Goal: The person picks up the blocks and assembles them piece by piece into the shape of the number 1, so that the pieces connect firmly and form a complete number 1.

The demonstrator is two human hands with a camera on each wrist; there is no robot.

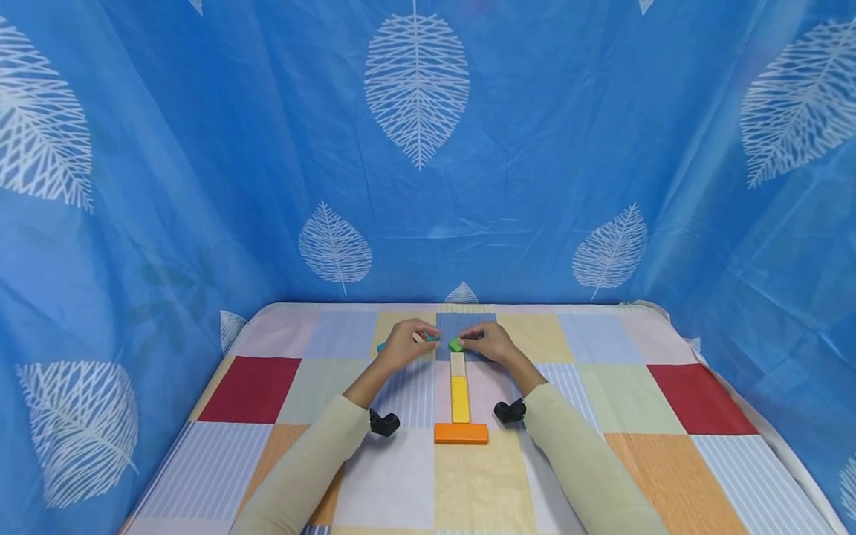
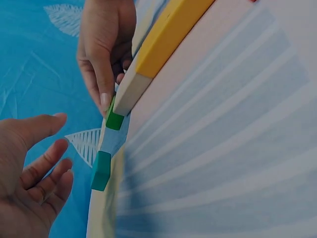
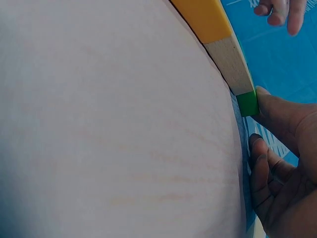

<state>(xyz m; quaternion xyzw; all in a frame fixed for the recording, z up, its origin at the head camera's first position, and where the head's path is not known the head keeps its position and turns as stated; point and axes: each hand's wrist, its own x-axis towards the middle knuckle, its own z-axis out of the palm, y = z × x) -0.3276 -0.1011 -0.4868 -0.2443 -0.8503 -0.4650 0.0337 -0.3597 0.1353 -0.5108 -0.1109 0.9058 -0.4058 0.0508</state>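
Note:
My right hand (image 1: pixel 491 342) pinches a small green block (image 3: pixel 248 103) at the far end of a row of blocks. A plain wood block (image 3: pixel 229 65) lies right against the green one, and a yellow block (image 1: pixel 460 400) continues the row toward me. Nearest me, an orange block (image 1: pixel 461 434) lies crosswise at its end. Left of the green block, my left hand (image 2: pixel 37 166) has its thumb and fingers spread apart with nothing between them. A teal block (image 2: pixel 101 171) is just beyond those fingertips, a short distance from the green one.
A bit of blue-teal (image 1: pixel 381 346) shows behind the left hand. Black wrist cameras (image 1: pixel 384 424) hang below both sleeves, close over the patchwork cloth (image 1: pixel 388 483). Blue curtains (image 1: pixel 481 186) with white leaves stand along the table's back and sides.

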